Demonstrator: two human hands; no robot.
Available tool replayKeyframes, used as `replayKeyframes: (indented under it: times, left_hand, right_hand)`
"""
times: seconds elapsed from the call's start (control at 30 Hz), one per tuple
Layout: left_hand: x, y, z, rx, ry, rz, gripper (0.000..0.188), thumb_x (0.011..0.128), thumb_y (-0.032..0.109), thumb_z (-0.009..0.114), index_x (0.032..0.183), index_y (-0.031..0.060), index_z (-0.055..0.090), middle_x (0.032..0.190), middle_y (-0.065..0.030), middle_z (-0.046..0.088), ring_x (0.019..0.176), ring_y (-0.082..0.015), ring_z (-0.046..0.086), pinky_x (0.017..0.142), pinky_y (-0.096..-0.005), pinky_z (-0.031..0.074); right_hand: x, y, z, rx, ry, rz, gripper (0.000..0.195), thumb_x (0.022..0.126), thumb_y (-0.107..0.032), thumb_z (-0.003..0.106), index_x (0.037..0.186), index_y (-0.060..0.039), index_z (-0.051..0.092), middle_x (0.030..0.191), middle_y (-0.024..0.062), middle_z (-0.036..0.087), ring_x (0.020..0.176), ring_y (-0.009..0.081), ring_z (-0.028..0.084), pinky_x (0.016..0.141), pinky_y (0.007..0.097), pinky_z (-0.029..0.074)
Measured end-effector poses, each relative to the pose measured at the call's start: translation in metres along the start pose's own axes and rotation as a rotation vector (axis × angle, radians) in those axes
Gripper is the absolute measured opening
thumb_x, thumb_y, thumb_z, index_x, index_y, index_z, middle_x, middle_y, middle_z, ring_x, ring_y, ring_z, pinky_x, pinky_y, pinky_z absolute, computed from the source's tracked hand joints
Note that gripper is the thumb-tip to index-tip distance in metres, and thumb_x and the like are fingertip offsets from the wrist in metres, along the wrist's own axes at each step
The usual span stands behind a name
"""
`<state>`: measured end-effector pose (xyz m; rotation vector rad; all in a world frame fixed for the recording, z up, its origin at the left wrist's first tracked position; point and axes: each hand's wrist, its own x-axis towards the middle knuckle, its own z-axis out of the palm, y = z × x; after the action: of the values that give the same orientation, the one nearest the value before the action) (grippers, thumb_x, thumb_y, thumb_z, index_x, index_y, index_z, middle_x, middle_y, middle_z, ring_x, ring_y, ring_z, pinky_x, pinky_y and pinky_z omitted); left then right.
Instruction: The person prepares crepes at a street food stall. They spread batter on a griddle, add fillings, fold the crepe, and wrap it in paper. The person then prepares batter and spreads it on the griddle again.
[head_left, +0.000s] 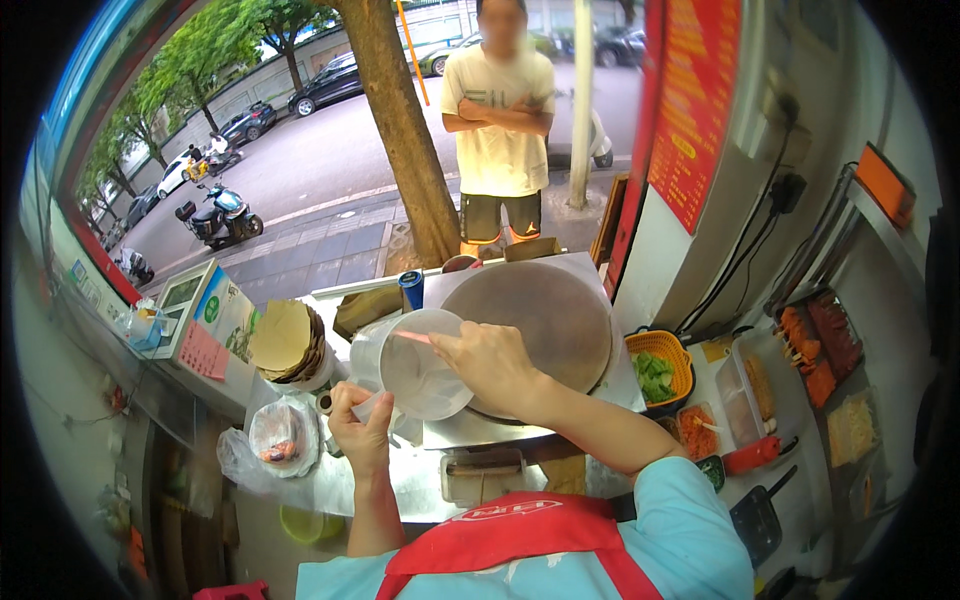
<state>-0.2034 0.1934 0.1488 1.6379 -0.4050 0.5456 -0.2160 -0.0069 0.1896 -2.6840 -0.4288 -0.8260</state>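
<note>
My left hand (361, 424) is closed around the handle of a large translucent plastic measuring jug (373, 352). The jug is tilted, its wide mouth turned towards me and to the right. In my right hand (491, 364) is a slim pink utensil (412, 336), reaching over the jug's mouth; whether its end touches the inside cannot be told. Just beyond my right hand lies a large round griddle plate (547, 322) on a metal stand, its visible surface greyish brown. The jug's rim overlaps the griddle's left edge in view.
Left stand a stack of brown paper bags (283, 334) and plastic-wrapped goods (281, 435). On the right are a yellow basket of lettuce (656, 375), a tub of shredded orange food (697, 429) and a red bottle (752, 454). A person (496, 120) stands facing the counter, arms crossed.
</note>
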Motion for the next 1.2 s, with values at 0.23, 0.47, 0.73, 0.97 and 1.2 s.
replayKeyframes:
  times: [0.23, 0.47, 0.73, 0.97, 1.2]
  left_hand:
    - [0.003, -0.009, 0.003, -0.002, 0.012, 0.041, 0.027, 0.067, 0.005, 0.073, 0.064, 0.0055, 0.045, 0.07, -0.0024, 0.044, 0.072, -0.0161, 0.042, 0.069, -0.0271, 0.034]
    - [-0.001, -0.006, 0.0, -0.208, -0.003, 0.037, 0.03, 0.071, 0.011, 0.075, 0.064, 0.0074, 0.046, 0.073, -0.0001, 0.045, 0.073, -0.013, 0.041, 0.069, -0.0255, 0.034]
    - [0.002, -0.004, 0.013, -0.187, -0.012, 0.059, 0.03, 0.069, 0.011, 0.074, 0.064, 0.0074, 0.045, 0.073, -0.0009, 0.046, 0.075, -0.0142, 0.042, 0.071, -0.0266, 0.034]
    - [0.001, -0.004, 0.011, -0.069, 0.013, -0.006, 0.03, 0.069, 0.011, 0.075, 0.062, 0.007, 0.046, 0.07, -0.0004, 0.045, 0.074, -0.0146, 0.042, 0.071, -0.0266, 0.034]
    - [-0.004, 0.001, 0.013, -0.068, -0.012, 0.023, 0.03, 0.07, 0.012, 0.075, 0.063, 0.0072, 0.046, 0.069, -0.0003, 0.044, 0.074, -0.0145, 0.04, 0.071, -0.0269, 0.033]
  right_hand:
    - [-0.019, 0.001, 0.017, -0.081, -0.098, -0.065, 0.017, 0.082, -0.023, 0.058, 0.098, -0.0203, 0.066, 0.064, 0.0079, 0.057, 0.057, 0.0244, 0.061, 0.046, 0.0369, 0.047]
    - [-0.024, 0.005, -0.009, -0.043, -0.1, -0.043, 0.014, 0.082, -0.025, 0.061, 0.093, -0.0206, 0.068, 0.06, 0.0066, 0.056, 0.053, 0.0237, 0.06, 0.046, 0.0364, 0.045]
    - [-0.014, 0.018, 0.008, -0.233, -0.044, 0.035, 0.014, 0.083, -0.021, 0.058, 0.094, -0.0183, 0.065, 0.06, 0.007, 0.058, 0.053, 0.0238, 0.061, 0.044, 0.0353, 0.046]
    - [-0.025, -0.002, -0.011, -0.09, -0.161, -0.077, 0.014, 0.082, -0.019, 0.057, 0.094, -0.0145, 0.063, 0.06, 0.0081, 0.057, 0.052, 0.0244, 0.061, 0.043, 0.035, 0.047]
    - [-0.02, 0.0, 0.002, 0.002, 0.08, -0.048, 0.022, 0.082, -0.018, 0.058, 0.104, -0.0177, 0.064, 0.067, 0.0067, 0.053, 0.059, 0.0229, 0.06, 0.046, 0.0356, 0.047]
